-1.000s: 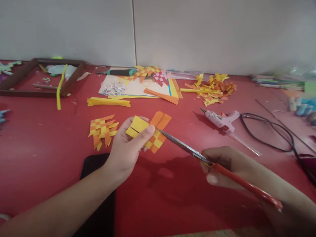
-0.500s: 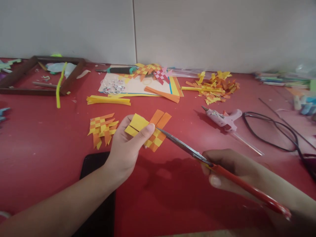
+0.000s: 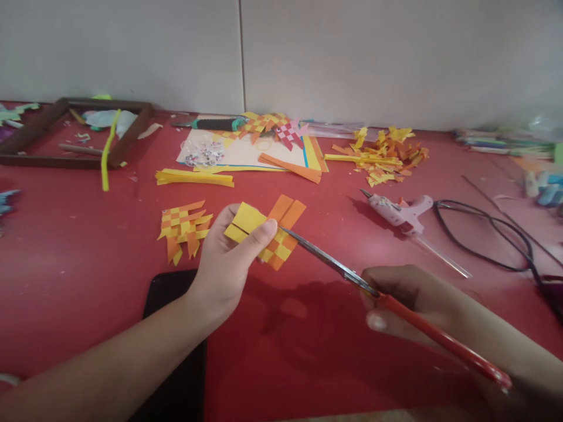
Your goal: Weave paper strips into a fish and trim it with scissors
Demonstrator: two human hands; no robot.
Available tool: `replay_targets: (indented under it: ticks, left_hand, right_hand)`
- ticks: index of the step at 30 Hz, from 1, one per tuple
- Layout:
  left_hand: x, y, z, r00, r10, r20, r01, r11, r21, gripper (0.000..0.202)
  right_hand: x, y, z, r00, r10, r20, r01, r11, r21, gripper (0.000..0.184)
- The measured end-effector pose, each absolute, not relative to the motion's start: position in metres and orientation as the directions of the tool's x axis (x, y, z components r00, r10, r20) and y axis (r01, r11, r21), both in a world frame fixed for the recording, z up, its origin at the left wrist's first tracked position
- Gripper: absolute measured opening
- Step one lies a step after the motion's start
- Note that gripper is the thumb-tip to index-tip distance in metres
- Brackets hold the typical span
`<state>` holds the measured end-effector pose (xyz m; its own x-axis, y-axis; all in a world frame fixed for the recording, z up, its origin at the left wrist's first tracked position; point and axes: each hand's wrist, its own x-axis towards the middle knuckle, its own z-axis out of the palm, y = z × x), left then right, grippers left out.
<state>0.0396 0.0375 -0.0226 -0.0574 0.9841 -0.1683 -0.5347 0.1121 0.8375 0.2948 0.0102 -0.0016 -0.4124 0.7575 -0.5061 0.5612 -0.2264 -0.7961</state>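
My left hand pinches a woven paper piece of yellow and orange strips, thumb on top. Its checkered part sits at the lower right, with loose yellow ends to the left and orange ends at the top. In my right hand are red-handled scissors, their blades together and the tip touching the paper beside my left thumb. A woven paper fish in the same colours lies left of my left hand. Under my left forearm is a flat black object, partly hidden.
A pink glue gun with a black cord lies at right. Behind are paper scraps, yellow strips, orange strips and a pink woven fish. A brown frame stands back left on the red table.
Both hands hold nearly the same pose. The scissor handle end has shifted slightly up and left, and the tip stays at the woven paper piece.
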Motion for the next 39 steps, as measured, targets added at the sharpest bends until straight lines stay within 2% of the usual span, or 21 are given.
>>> replay_targets:
  ticks: [13,24,30,39]
  left_hand:
    - [0.0388,0.0373,-0.0212,-0.052,0.98,-0.194,-0.519,0.139,0.843,0.026]
    - [0.0396,0.0385,-0.023,-0.055,0.98,-0.193,-0.493,0.142,0.858,0.026]
    - [0.0386,0.0391,-0.0239,-0.065,0.983,-0.17,-0.491,0.117,0.863,0.025]
    - [0.0388,0.0405,-0.0263,-0.076,0.983,-0.166,-0.473,0.111,0.874,0.027]
  right_hand:
    - [0.2928,0.0132,-0.002,-0.391,0.762,-0.516,0.579,-0.232,-0.781,0.047]
    - [0.2981,0.0104,-0.0089,-0.374,0.805,-0.461,0.658,-0.12,-0.743,0.054]
    - [0.2988,0.0117,-0.0086,-0.4,0.812,-0.424,0.682,-0.045,-0.73,0.051]
    - [0.2974,0.0123,-0.0063,-0.402,0.814,-0.42,0.708,-0.014,-0.706,0.051]
